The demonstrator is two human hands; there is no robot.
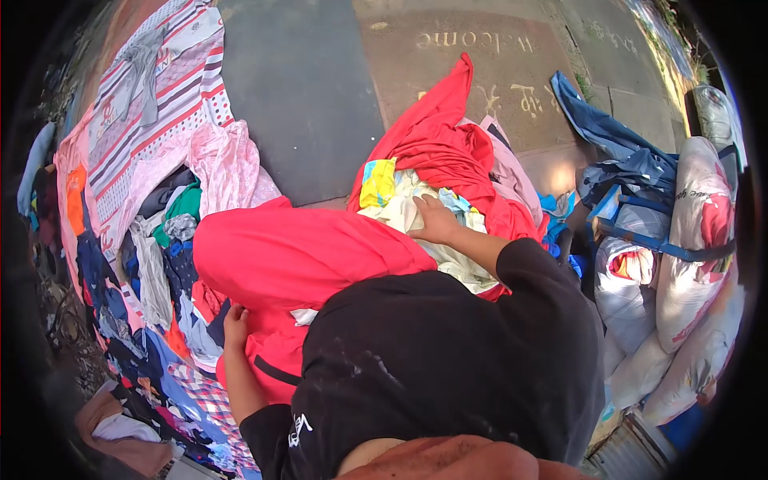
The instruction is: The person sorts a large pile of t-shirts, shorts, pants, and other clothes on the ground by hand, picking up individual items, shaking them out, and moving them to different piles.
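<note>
My right hand (436, 220) lies palm down on a cream cloth with yellow and blue patches (464, 260), its fingers spread over the folds. Around that cloth a bright red cloth (436, 132) is bunched, one corner stretching away to a point. My left hand (236, 326) is low at my left side, next to a dark navy cloth (218, 324) at the edge of a heap of mixed clothes (156, 264). I cannot tell whether its fingers hold the navy cloth. Red fabric (296, 248) covers my bent leg between the two hands.
A striped and dotted pink sheet (160, 104) spreads at the far left, with a grey garment (144, 76) on it. To the right are stuffed white sacks (696, 200), a blue frame (640, 236) and dark blue cloth (624, 152). Paving carries a "Welcome" inscription (480, 42).
</note>
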